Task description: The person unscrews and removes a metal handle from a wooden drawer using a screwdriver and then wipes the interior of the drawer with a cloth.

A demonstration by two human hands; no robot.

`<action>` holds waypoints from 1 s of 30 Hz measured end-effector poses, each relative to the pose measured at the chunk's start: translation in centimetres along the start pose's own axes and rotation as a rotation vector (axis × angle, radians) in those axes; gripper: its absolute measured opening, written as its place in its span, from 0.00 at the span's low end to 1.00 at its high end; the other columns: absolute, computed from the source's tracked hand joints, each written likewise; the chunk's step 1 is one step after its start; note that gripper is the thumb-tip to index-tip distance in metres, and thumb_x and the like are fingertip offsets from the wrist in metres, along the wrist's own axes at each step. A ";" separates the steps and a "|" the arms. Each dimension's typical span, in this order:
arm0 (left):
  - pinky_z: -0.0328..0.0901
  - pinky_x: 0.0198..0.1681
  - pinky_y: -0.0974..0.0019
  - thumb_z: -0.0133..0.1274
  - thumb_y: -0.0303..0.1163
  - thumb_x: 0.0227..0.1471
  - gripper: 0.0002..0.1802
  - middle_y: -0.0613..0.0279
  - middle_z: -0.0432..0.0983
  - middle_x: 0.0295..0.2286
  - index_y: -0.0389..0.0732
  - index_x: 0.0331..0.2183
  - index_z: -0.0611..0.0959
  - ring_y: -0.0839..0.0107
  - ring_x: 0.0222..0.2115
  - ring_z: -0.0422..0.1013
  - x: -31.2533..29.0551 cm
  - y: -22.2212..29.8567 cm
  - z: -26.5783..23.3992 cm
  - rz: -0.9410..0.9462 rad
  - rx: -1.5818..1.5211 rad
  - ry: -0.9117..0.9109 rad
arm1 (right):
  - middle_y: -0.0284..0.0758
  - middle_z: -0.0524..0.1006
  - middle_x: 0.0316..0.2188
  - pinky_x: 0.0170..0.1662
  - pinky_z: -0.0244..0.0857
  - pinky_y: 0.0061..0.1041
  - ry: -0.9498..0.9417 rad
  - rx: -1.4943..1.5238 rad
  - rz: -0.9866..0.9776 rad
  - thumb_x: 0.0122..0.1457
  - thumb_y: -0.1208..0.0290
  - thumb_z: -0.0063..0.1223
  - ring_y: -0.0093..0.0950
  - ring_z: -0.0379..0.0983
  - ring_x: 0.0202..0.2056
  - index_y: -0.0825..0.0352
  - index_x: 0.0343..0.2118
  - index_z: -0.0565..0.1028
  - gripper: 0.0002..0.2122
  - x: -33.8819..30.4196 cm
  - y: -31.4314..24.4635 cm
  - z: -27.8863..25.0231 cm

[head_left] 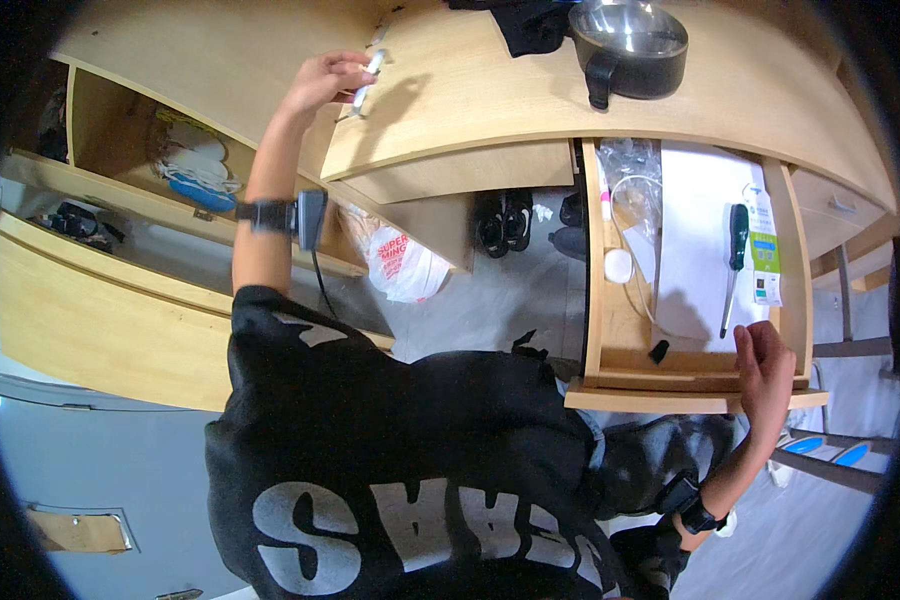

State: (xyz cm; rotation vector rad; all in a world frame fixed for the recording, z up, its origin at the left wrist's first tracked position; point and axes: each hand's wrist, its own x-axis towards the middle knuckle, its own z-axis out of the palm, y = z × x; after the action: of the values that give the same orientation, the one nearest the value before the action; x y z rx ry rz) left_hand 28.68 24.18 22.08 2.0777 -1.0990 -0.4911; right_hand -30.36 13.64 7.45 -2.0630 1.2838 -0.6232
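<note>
My left hand (328,82) is over the desk's left end, its fingers closed around a slim white bar-shaped thing (368,84) whose kind I cannot make out. At the front of an open wooden drawer (690,400) is my right hand (767,368). Its thumb stands apart from loosely curled fingers, and I see nothing in them. Just beyond it a screwdriver (738,240) with a dark green handle lies on white paper (695,250), its tip toward the hand. A small black piece (659,350) sits near the drawer's front.
The drawer also holds a white cable with a charger (618,266) and clear plastic wrapping (635,158). A black pot (630,60) and dark cloth (530,25) are on the desk (470,90). Below are shoes (505,220) and a plastic bag (405,265). Open cabinet compartments (120,120) lie left.
</note>
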 end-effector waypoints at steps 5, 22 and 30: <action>0.69 0.23 0.73 0.64 0.27 0.37 0.08 0.63 0.77 0.20 0.36 0.24 0.83 0.76 0.19 0.73 5.7 -8.0 -3.5 -0.211 0.299 0.191 | 0.38 0.67 0.13 0.21 0.54 0.25 0.000 0.109 0.038 0.57 0.70 0.53 0.20 0.57 0.16 0.74 0.25 0.71 0.11 0.1 1.1 0.3; 0.66 0.27 0.73 0.48 0.29 0.52 0.12 0.57 0.78 0.27 0.31 0.37 0.79 0.76 0.23 0.70 9.0 -6.4 -0.3 -0.020 0.038 0.390 | 0.43 0.71 0.17 0.26 0.61 0.32 0.059 -0.100 0.089 0.54 0.67 0.55 0.35 0.68 0.20 0.72 0.27 0.73 0.11 0.2 -0.4 -0.3; 0.68 0.31 0.75 0.50 0.30 0.55 0.10 0.62 0.78 0.26 0.38 0.38 0.80 0.80 0.26 0.73 -5.0 6.0 16.0 0.558 0.242 -0.143 | 0.42 0.72 0.37 0.42 0.64 0.33 -0.349 -0.297 -0.042 0.53 0.79 0.47 0.37 0.71 0.39 0.66 0.43 0.71 0.13 2.0 2.7 -0.9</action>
State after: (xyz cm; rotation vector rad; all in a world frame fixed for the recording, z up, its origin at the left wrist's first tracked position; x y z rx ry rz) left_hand 12.74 19.33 15.95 1.8322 -1.8196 -0.2373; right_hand -31.81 10.68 6.28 -2.3143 1.1825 -0.0803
